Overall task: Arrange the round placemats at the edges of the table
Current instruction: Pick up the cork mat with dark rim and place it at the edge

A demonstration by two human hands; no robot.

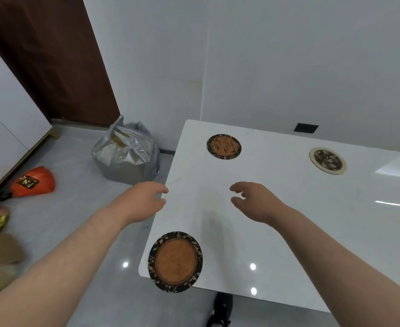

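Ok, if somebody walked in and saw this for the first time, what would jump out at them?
Probably the two bare hands, left hand and right hand, open and empty over the white table. Next, the brown placemat at the table's near corner, overhanging its edge, with an orange-speckled placemat near the far corner. On the floor to the left sit a grey plastic bag and an orange bag.

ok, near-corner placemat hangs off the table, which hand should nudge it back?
Probably left. The left hand hovers over the table's left edge, on the overhanging placemat's side; the right hand is further inboard.
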